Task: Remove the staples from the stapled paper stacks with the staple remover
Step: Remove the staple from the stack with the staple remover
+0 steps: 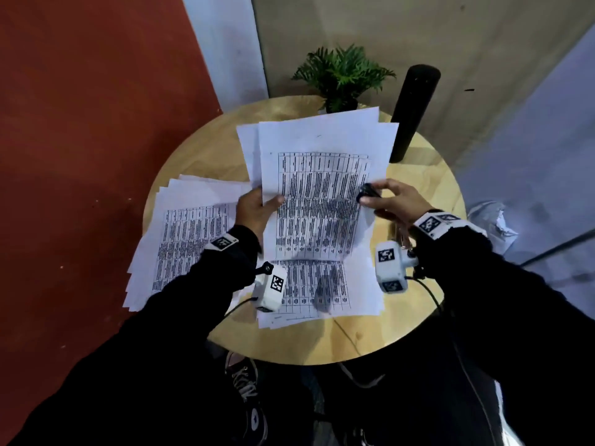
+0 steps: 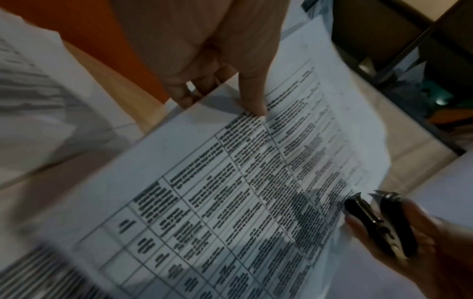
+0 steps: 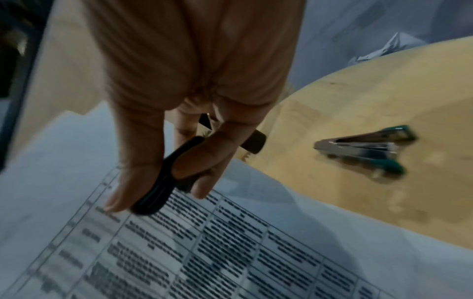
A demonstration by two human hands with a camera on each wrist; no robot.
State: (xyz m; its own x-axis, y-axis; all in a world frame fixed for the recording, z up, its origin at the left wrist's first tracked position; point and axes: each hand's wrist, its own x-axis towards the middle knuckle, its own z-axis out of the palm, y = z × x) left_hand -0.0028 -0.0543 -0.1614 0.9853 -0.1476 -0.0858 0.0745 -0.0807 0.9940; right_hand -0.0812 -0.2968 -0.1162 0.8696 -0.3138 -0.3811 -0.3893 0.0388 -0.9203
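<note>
Left hand (image 1: 254, 209) pinches the lifted paper stack (image 1: 317, 201) by its edge; right hand (image 1: 391, 201) grips the black staple remover (image 1: 367, 192) at the opposite edge, above the surface (image 1: 199, 149).

The printed tables on the held paper stack (image 1: 318, 201) are too blurred to read; no staple shows.

A round wooden table (image 1: 199, 149) stands against a red wall (image 1: 80, 123). At its far edge sits a small potted green plant (image 1: 342, 75). A tall black cylinder (image 1: 415, 111) stands upright near the far right edge. A green-handled stapler (image 3: 368, 149), blurred, lies on the right part of the tabletop. Beyond the right edge lies what appears to be crumpled white paper (image 1: 492, 220).
</note>
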